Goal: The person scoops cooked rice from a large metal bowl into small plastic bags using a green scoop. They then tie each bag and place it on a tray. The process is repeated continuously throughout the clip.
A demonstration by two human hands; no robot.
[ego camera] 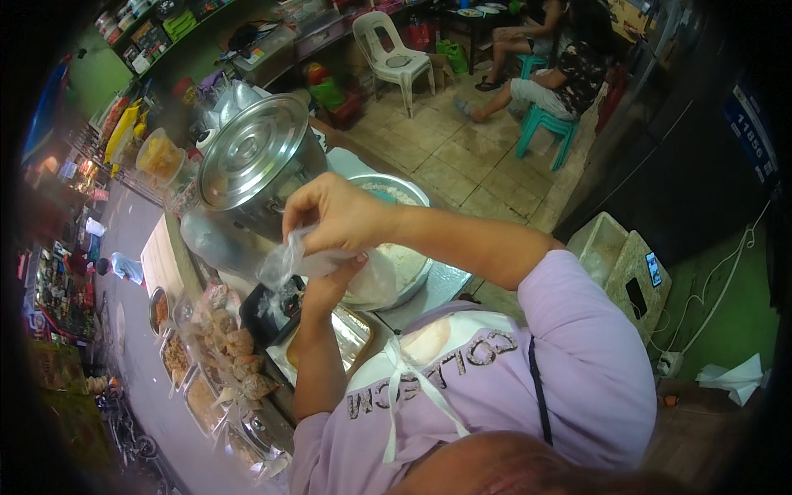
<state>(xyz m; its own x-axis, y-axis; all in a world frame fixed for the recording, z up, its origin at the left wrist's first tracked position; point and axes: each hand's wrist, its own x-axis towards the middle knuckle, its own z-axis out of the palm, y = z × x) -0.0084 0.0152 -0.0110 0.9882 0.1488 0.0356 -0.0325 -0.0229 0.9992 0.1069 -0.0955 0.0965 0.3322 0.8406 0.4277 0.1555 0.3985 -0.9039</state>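
Observation:
Both my hands hold a thin clear plastic bag. My right hand pinches its gathered upper part, with the fingertips partly hidden. Just below, my left hand grips the bag, its thumb against the plastic. The bag's lower part hangs in front of a large round metal pot of pale, rice-like food; whether the bag holds anything, I cannot tell. A green utensil lies in that pot, beyond my right wrist.
A big lidded steel pot stands beyond my hands. To the left are bagged foods and metal trays of food. Near my left forearm are a black container and a foil-like tray. People sit on green stools farther off.

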